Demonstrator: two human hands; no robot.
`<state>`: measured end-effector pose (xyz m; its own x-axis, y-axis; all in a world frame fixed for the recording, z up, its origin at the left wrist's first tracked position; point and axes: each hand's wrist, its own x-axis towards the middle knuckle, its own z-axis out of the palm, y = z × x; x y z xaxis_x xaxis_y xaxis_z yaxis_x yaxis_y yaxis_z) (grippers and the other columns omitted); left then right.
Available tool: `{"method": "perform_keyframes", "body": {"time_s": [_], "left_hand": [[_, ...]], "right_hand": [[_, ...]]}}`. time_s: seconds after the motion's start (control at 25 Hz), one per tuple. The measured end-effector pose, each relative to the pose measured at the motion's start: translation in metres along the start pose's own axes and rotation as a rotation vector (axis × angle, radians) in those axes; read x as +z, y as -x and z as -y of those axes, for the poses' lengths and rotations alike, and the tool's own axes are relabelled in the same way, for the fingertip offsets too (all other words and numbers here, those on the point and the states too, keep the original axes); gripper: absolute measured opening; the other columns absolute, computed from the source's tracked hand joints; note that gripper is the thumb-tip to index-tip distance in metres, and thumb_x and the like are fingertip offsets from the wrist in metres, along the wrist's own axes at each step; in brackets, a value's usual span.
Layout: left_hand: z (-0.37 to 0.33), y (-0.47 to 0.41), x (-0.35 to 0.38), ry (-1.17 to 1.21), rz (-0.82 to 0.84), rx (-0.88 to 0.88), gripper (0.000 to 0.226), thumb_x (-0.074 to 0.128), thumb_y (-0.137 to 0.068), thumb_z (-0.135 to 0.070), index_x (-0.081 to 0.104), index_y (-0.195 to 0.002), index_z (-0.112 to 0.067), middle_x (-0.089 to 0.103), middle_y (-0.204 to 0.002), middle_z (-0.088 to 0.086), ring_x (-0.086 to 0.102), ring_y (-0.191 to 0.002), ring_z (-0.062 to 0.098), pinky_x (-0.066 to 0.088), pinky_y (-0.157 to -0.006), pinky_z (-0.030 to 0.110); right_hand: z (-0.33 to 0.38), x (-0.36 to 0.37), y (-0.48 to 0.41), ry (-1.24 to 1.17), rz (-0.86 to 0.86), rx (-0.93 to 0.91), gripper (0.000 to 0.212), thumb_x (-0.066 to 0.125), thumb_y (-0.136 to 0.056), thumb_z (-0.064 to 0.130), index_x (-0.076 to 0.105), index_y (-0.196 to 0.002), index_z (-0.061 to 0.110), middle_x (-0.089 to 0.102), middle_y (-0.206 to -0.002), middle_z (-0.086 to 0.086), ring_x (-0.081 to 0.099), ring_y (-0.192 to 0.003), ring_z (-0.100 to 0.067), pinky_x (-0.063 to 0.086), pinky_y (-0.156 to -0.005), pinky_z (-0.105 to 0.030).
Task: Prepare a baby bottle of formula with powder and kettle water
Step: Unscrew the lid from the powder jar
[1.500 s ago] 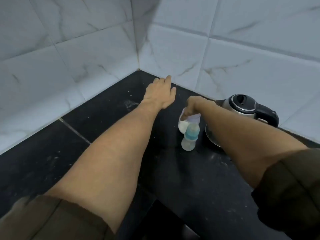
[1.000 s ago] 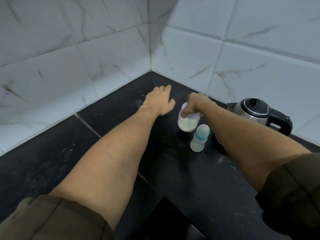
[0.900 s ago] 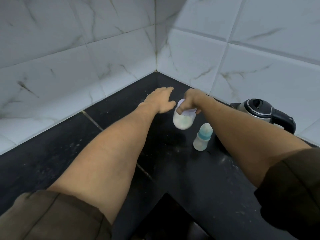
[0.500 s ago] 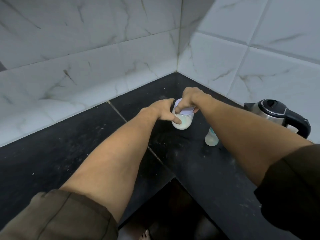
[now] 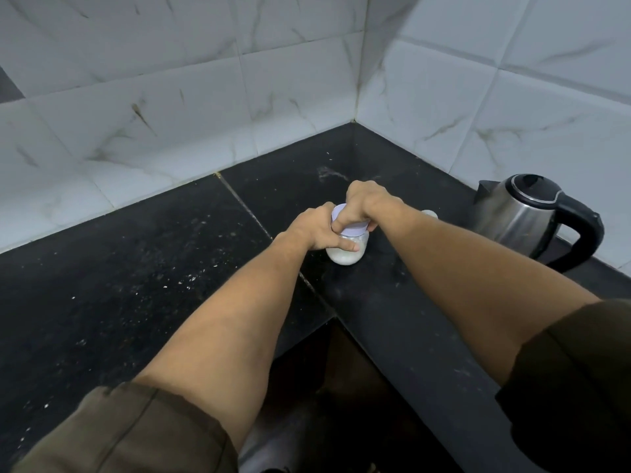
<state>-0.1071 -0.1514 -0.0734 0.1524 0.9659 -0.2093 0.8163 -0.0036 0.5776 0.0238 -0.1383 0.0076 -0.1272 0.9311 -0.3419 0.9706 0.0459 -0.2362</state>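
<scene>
White powder: fills the lower part of a small clear jar (image 5: 346, 256); the rounded base shows pale through the wall.
Jar lid: a pale lilac lid (image 5: 351, 230), flat and round, sits on the jar's mouth, partly covered by fingers.
Jar position: low over the black table (image 5: 136, 268), near the inner corner where two stretches of the table meet; whether its base touches the surface cannot be told.
Left hand: the left hand (image 5: 316, 228) comes in from the left and grips the jar's body, fingers curled round it, with the thumb lying across the front of the jar just below the lid.
Right hand: the right hand (image 5: 365, 204) comes from above and the right, fingers and thumb curled down round the rim of the lid, gripping it.
Baby bottle: only a small pale rounded top of the baby bottle (image 5: 429, 213) shows, beyond the right forearm, near the jar.
Kettle: a steel kettle (image 5: 512, 220) with black lid and black handle stands on the table at the right, close to the wall, well apart from the jar.
Walls: white marbled tiles (image 5: 170, 97) meet in a corner behind the hands.
Sleeves: dark olive, pushed up above both forearms.
</scene>
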Motion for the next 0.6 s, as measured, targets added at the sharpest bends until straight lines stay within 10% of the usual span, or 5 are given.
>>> {"method": "perform_keyframes", "body": {"time_s": [0.6], "left_hand": [[0.044,0.021,0.044,0.313,-0.116,-0.012,0.075,0.094,-0.055,-0.056,0.065,-0.120,-0.030,0.073,-0.100,-0.013,0.069,-0.097,0.009,0.061,-0.087,0.037]], "right_hand": [[0.004,0.054,-0.003,-0.033,-0.050,0.039,0.053,0.088,-0.060,0.049,0.065,-0.094,0.015,0.068,-0.088,-0.002,0.068,-0.075,-0.021,0.058,-0.064,-0.033]]}}
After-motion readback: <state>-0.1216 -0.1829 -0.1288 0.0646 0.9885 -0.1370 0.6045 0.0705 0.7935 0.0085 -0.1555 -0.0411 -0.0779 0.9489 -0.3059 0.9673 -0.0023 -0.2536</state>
